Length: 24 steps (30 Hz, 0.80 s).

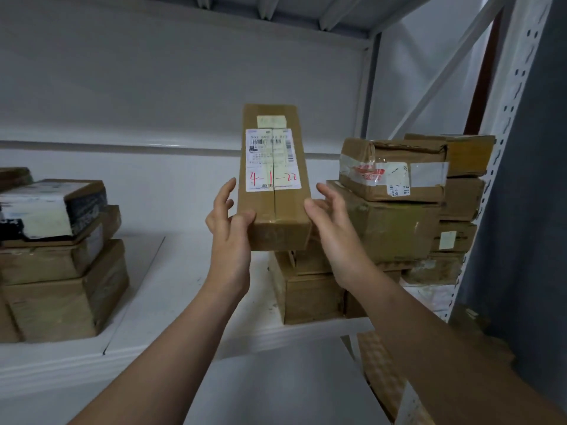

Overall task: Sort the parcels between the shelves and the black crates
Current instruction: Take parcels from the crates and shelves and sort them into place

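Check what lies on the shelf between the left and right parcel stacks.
Head view: the white shelf is bare between the left stack and right stack; the labelled parcel is raised between left hand and right hand.

the white label [271, 161] on the long box [274, 216] bears red handwriting, 4-1-22, under a barcode and print too blurred to read; right of the long box, a small label [397, 180] on a taped box [395, 154] shows 30-3

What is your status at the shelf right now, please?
Left hand grips long parcel at near corner. Right hand open at its right edge. Stacked boxes close on the right.
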Each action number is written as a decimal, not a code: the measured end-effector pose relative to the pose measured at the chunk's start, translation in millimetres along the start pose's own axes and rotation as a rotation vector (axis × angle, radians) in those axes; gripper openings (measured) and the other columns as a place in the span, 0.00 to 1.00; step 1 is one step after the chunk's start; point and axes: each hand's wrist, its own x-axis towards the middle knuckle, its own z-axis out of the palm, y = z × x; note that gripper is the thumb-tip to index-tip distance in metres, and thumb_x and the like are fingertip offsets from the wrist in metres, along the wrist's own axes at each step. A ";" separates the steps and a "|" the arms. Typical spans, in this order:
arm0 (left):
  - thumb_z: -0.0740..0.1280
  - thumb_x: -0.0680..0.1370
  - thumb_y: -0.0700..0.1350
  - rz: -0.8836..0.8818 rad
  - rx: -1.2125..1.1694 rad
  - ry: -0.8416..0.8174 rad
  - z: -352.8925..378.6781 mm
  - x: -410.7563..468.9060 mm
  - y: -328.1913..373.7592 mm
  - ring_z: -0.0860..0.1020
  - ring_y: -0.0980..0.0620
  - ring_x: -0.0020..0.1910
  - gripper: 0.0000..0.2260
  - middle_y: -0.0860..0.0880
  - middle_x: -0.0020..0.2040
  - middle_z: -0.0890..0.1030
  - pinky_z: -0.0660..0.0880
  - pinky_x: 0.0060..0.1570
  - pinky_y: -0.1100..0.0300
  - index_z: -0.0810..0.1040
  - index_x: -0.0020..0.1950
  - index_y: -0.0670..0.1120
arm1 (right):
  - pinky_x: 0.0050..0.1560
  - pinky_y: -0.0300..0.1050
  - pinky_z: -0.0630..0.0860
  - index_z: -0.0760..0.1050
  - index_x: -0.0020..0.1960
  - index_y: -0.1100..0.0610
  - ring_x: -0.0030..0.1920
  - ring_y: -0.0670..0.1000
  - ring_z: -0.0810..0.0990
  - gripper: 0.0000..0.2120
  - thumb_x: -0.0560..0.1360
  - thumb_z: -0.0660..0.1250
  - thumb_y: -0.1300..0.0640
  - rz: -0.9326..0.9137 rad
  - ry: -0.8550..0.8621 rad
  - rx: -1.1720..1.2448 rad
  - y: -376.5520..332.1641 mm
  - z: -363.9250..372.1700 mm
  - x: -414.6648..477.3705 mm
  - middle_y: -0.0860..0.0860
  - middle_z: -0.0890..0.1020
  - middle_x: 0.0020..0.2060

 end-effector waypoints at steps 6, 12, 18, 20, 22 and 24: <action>0.66 0.63 0.50 0.032 -0.091 -0.257 -57.1 -9.2 1.4 0.72 0.43 0.65 0.33 0.49 0.67 0.73 0.75 0.55 0.45 0.67 0.69 0.58 | 0.54 0.47 0.79 0.56 0.75 0.41 0.55 0.46 0.81 0.34 0.74 0.68 0.49 0.080 -0.182 0.180 5.9 33.4 5.5 0.46 0.79 0.60; 0.68 0.75 0.55 -0.107 0.058 -0.270 -112.1 -8.0 15.4 0.79 0.50 0.58 0.27 0.51 0.60 0.80 0.77 0.57 0.50 0.62 0.71 0.62 | 0.64 0.57 0.73 0.55 0.71 0.30 0.62 0.48 0.77 0.40 0.65 0.70 0.48 0.014 -0.271 0.083 23.5 78.2 -9.5 0.44 0.78 0.62; 0.67 0.72 0.53 -0.153 0.152 -0.265 -167.0 -21.6 13.5 0.78 0.51 0.60 0.29 0.51 0.61 0.80 0.76 0.58 0.54 0.63 0.72 0.62 | 0.57 0.46 0.78 0.59 0.74 0.40 0.57 0.45 0.80 0.25 0.79 0.61 0.47 0.004 -0.142 0.131 35.7 135.0 -28.1 0.45 0.79 0.61; 0.62 0.75 0.59 -0.223 0.179 -0.296 -187.5 -26.9 8.9 0.75 0.54 0.64 0.26 0.55 0.63 0.78 0.71 0.64 0.48 0.63 0.73 0.61 | 0.58 0.42 0.78 0.59 0.75 0.44 0.58 0.43 0.79 0.23 0.81 0.57 0.49 0.031 -0.080 0.138 45.3 154.6 -41.8 0.44 0.78 0.61; 0.59 0.74 0.63 -0.280 0.200 -0.290 -206.4 -34.0 4.1 0.72 0.56 0.66 0.27 0.58 0.64 0.77 0.68 0.67 0.46 0.65 0.73 0.61 | 0.62 0.44 0.76 0.59 0.75 0.47 0.61 0.43 0.77 0.21 0.82 0.52 0.48 0.077 -0.051 0.130 59.3 172.9 -57.3 0.45 0.77 0.64; 0.60 0.73 0.63 -0.313 0.199 -0.257 -222.2 -44.3 -1.8 0.72 0.55 0.66 0.27 0.58 0.64 0.77 0.69 0.65 0.49 0.66 0.72 0.61 | 0.61 0.43 0.75 0.59 0.75 0.48 0.61 0.44 0.77 0.22 0.83 0.47 0.45 0.149 -0.026 0.118 72.6 189.7 -73.0 0.46 0.76 0.65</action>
